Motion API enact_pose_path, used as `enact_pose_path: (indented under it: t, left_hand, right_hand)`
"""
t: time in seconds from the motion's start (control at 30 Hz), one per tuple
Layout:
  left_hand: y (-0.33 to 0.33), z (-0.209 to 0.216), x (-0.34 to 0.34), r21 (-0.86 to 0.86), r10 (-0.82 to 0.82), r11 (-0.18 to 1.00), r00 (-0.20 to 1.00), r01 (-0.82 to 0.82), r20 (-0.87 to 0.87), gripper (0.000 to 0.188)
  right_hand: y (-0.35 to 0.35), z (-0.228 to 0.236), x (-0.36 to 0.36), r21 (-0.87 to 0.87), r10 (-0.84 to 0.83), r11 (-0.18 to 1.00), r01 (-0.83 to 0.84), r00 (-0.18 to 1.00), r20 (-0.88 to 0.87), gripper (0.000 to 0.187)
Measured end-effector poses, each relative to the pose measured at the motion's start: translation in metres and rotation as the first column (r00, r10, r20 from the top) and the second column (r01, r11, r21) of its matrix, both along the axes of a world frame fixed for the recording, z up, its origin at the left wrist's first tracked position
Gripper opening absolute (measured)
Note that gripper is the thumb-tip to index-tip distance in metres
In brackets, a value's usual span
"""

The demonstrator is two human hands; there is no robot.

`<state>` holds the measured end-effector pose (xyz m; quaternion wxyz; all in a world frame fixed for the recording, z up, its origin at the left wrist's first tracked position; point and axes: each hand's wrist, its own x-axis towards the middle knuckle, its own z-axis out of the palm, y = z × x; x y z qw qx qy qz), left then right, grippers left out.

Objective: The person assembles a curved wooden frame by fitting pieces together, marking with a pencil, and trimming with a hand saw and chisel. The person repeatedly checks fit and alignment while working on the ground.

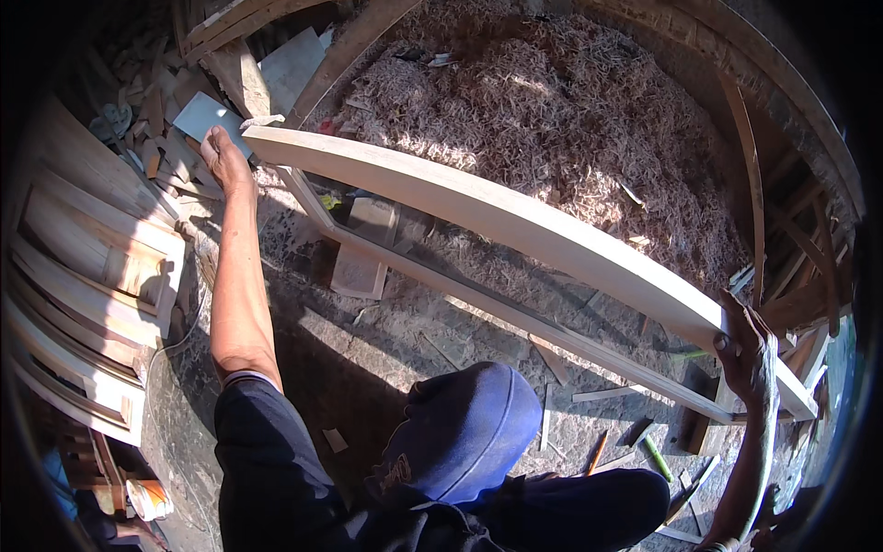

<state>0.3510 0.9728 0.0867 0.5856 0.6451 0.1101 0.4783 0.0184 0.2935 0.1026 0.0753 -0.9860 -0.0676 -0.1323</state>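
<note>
A long pale wooden frame (487, 208) slants from upper left to lower right before me. Its upper rail is wide and curved, and a thinner straight rail (543, 322) runs below it. At its right end my right hand (747, 361) is closed around the curved rail, fingers over the top. My left hand (226, 164) is beside the frame's left end, its fingers bent and partly hidden. Whether it touches the frame I cannot tell. Behind that hand lies a light bluish-white flat board (204, 118). My bent knee (487, 423) is on the near side of the frame.
Beyond the frame is a large heap of wood shavings (552, 110). Carved wooden panels (92, 276) stand at the left, with wood scraps (166, 138) behind. A wooden block (361, 269) lies under the frame. Offcuts and a green stick-like tool (657, 458) lie at lower right.
</note>
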Motion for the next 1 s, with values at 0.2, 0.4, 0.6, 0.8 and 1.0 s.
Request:
enact_pose_path:
  t: [0.2, 0.4, 0.6, 0.8, 1.0]
  left_hand:
    - [0.044, -0.078, 0.042, -0.215, -0.524, 0.847, 0.833, 0.487, -0.176, 0.104]
    - [0.055, -0.096, 0.082, -0.133, -0.549, 0.835, 0.826, 0.534, -0.132, 0.108]
    - [0.052, -0.108, 0.114, 0.186, -0.27, 0.941, 0.958, 0.284, -0.094, 0.095]
    - [0.051, -0.109, 0.12, 0.245, -0.246, 0.917, 0.93, 0.314, -0.274, 0.103]
    - [0.029, -0.105, 0.128, 0.125, -0.381, 0.905, 0.907, 0.406, -0.181, 0.083]
  right_hand:
    - [0.084, 0.013, 0.049, 0.018, 0.073, 0.997, -0.071, 0.988, -0.135, 0.072]
    - [0.115, 0.01, 0.09, 0.015, 0.111, 0.994, -0.11, 0.987, -0.117, 0.06]
    - [0.097, 0.0, 0.099, -0.063, 0.194, 0.979, -0.194, 0.981, -0.003, 0.051]
    - [0.076, -0.008, 0.116, -0.105, 0.183, 0.977, -0.185, 0.983, -0.026, 0.058]
    - [0.057, -0.012, 0.136, -0.067, 0.036, 0.997, -0.049, 0.982, -0.187, 0.065]
